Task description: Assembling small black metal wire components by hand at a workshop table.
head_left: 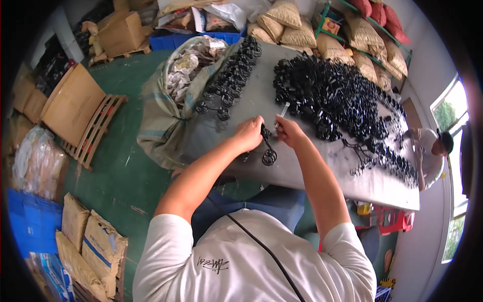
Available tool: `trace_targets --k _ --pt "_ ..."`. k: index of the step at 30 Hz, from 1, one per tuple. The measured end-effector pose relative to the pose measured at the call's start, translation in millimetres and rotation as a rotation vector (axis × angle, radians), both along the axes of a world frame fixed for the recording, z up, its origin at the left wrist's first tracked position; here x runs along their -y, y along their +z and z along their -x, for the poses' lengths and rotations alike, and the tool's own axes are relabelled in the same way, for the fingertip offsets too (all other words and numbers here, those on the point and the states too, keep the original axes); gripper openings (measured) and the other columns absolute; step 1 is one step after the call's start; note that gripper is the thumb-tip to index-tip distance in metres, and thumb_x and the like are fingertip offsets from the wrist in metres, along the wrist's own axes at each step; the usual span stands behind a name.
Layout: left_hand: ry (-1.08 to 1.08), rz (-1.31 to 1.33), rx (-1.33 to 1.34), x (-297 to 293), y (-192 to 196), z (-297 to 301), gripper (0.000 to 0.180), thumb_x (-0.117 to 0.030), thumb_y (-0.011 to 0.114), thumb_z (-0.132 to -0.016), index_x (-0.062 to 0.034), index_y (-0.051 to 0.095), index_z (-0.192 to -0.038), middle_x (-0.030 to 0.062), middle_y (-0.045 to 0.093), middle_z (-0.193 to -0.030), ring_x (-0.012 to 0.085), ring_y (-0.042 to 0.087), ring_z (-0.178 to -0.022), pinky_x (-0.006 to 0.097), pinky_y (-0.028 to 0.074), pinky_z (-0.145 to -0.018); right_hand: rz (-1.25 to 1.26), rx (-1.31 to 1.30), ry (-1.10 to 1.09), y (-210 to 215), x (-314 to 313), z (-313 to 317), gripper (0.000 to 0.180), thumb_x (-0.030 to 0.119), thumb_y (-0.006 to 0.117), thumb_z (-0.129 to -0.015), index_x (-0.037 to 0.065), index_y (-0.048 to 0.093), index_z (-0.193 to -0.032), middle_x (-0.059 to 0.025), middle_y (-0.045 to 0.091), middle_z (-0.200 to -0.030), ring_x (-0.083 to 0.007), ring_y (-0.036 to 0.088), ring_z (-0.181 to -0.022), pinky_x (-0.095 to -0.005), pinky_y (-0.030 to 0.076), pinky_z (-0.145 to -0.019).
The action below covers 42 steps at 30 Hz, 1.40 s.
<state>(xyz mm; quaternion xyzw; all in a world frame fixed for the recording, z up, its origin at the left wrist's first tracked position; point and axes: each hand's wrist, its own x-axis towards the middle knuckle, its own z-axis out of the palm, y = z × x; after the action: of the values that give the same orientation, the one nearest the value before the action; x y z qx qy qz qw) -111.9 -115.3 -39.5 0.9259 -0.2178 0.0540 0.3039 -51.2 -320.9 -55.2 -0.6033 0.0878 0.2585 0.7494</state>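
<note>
My left hand (249,134) is closed on a black plastic part (269,156), whose ring-shaped lower end hangs below the fingers. Close beside it, my right hand (290,132) grips a slim, pale tool (285,109) that looks like a small knife; its upper end sticks out past the fist. Both hands are over the near edge of the grey table (337,176). A large heap of black plastic parts (322,90) spreads beyond my right hand. Farther left, a narrower row of similar black parts (234,73) runs along the table.
An open woven sack (156,108) full of crumpled scrap stands against the table's left side. Another person (431,151) is at the right end. Filled bags (284,15) and a blue bin (163,42) line the back. A wooden pallet (95,133) and cartons stand left.
</note>
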Motion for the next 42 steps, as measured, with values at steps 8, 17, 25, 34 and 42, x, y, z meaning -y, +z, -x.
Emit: trace_targets --k 8,17,25,34,42 --pt "0.39 0.269 -0.226 -1.4 -9.7 39.6 0.051 -0.022 0.07 -0.084 0.0056 0.038 -0.113 0.0315 0.063 -0.097 0.0491 0.064 -0.091 0.053 0.053 -0.083 1.504 0.714 0.14 26.6 41.1 51.2 0.036 0.038 0.063 -0.091 0.004 0.061 -0.101 -0.0203 0.069 -0.098 -0.0373 0.067 -0.094 -0.0474 0.052 -0.078" --pt "0.314 0.43 -0.14 -71.0 62.0 65.8 0.038 -0.019 0.074 -0.084 0.0009 0.053 -0.11 0.012 0.064 -0.072 0.024 0.065 -0.066 0.037 0.05 -0.062 1.192 1.009 -0.283 -29.3 70.3 90.6 0.041 0.011 0.062 -0.089 0.005 0.053 -0.129 -0.0151 0.059 -0.099 -0.033 0.061 -0.088 -0.0446 0.05 -0.078" --pt "0.367 0.521 -0.359 -167.9 77.3 25.3 0.037 -0.014 0.079 -0.081 0.0001 0.058 -0.107 0.0029 0.063 -0.078 0.0096 0.059 -0.07 0.027 0.047 -0.063 1.117 0.989 -0.289 -22.7 52.0 83.5 0.041 0.005 0.06 -0.089 0.007 0.052 -0.129 -0.0145 0.057 -0.095 -0.0327 0.061 -0.087 -0.0437 0.051 -0.077" --pt "0.475 0.283 -0.034 -164.2 16.9 -43.7 0.032 -0.014 0.08 -0.08 -0.0011 0.061 -0.103 0.006 0.067 -0.076 0.0135 0.059 -0.064 0.031 0.048 -0.06 1.151 1.035 -0.247 -15.1 48.1 86.6 0.04 0.004 0.059 -0.09 0.007 0.052 -0.129 -0.0145 0.056 -0.097 -0.0325 0.061 -0.087 -0.0438 0.051 -0.077" --pt "0.479 0.124 0.318 -148.6 10.2 -23.5 0.03 -0.014 0.075 -0.08 -0.0027 0.06 -0.104 0.0156 0.063 -0.095 0.0342 0.062 -0.09 0.045 0.05 -0.079 0.404 1.208 -0.488 127.7 4.6 134.5 0.04 0.011 0.061 -0.093 0.008 0.056 -0.132 -0.0042 0.056 -0.104 -0.0157 0.053 -0.083 -0.0322 0.047 -0.077"
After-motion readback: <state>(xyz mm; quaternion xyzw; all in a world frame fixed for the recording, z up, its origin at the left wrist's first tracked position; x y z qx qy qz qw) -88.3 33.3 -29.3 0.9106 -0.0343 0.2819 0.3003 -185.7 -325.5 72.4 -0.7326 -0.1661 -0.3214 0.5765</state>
